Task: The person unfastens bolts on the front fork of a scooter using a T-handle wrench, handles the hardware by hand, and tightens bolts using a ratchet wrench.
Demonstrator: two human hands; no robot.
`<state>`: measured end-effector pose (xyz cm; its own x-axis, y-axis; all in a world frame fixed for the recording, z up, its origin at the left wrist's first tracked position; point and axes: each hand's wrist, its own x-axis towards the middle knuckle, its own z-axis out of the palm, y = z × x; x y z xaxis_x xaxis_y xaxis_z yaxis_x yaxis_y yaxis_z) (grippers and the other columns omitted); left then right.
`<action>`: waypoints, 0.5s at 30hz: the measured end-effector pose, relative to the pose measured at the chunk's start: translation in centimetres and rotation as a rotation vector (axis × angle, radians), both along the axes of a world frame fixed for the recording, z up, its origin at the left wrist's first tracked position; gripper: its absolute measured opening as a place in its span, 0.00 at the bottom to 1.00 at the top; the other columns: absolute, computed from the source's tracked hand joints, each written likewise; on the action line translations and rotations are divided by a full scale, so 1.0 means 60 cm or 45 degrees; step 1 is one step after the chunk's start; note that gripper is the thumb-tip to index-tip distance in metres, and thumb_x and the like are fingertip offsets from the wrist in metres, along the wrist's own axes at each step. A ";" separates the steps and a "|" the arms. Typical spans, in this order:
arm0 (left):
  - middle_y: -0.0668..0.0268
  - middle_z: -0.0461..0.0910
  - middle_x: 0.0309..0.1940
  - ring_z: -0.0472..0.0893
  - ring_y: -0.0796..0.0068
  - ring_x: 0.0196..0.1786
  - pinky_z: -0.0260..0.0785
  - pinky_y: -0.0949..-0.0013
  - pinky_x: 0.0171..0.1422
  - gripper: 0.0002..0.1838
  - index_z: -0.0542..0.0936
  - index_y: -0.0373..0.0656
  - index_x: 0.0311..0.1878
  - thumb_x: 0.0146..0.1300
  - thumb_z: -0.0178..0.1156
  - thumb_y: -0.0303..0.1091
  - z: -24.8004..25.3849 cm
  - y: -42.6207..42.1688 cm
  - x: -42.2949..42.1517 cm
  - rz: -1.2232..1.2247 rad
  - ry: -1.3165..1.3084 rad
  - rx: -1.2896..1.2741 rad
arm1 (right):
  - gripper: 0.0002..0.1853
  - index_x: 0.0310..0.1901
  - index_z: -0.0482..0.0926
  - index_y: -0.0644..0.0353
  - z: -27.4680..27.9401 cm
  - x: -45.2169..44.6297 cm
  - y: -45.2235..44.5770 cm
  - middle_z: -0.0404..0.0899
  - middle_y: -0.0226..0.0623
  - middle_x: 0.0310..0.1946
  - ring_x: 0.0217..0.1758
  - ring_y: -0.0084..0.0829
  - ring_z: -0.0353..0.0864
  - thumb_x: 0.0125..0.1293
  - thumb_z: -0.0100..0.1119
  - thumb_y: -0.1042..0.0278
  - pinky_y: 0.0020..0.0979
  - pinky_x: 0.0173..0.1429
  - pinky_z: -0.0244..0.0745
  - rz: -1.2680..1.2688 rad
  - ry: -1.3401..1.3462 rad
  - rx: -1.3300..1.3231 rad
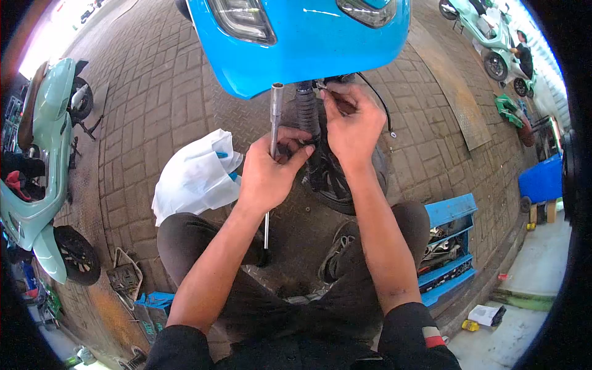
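Note:
A long metal socket wrench (275, 111) stands nearly upright in my left hand (271, 165), its socket end up. The thumb and fingertips of that hand also close in against the lower part of a black ribbed fork boot (306, 108). My right hand (356, 126) is higher up, beside the top of the boot, with thumb and forefinger pinched together; what they hold is too small to name. Overhead is the blue front panel (308, 46) of a scooter. Its front wheel (339, 200) is partly hidden behind my right forearm.
A white plastic bag (194, 176) lies on the floor at left. To the right sits an open blue toolbox (449, 243) with wrenches inside. A black cable (385, 111) hangs beside my right hand. Mint-green scooters (52, 142) stand around on the brick paving.

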<state>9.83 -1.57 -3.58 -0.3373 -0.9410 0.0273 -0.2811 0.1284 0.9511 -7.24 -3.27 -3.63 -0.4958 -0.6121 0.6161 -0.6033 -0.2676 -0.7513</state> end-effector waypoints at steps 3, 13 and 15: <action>0.70 0.84 0.37 0.79 0.81 0.41 0.73 0.70 0.45 0.12 0.88 0.41 0.50 0.65 0.74 0.32 0.001 0.001 0.002 -0.023 -0.039 0.023 | 0.06 0.39 0.87 0.64 -0.008 0.001 -0.004 0.87 0.43 0.34 0.34 0.37 0.90 0.60 0.72 0.80 0.34 0.40 0.83 0.060 0.000 -0.009; 0.71 0.84 0.37 0.79 0.81 0.43 0.73 0.70 0.47 0.12 0.89 0.43 0.51 0.65 0.73 0.32 -0.002 0.004 0.005 -0.047 -0.016 0.038 | 0.07 0.37 0.85 0.66 -0.005 0.010 -0.005 0.88 0.45 0.32 0.33 0.38 0.92 0.64 0.74 0.73 0.34 0.37 0.83 -0.002 -0.034 -0.003; 0.71 0.84 0.37 0.79 0.81 0.42 0.73 0.70 0.47 0.12 0.89 0.43 0.51 0.65 0.73 0.32 -0.003 0.006 0.004 -0.054 -0.033 0.021 | 0.07 0.37 0.85 0.66 -0.007 0.010 -0.004 0.88 0.46 0.32 0.33 0.38 0.91 0.64 0.75 0.72 0.35 0.37 0.83 0.009 -0.018 -0.007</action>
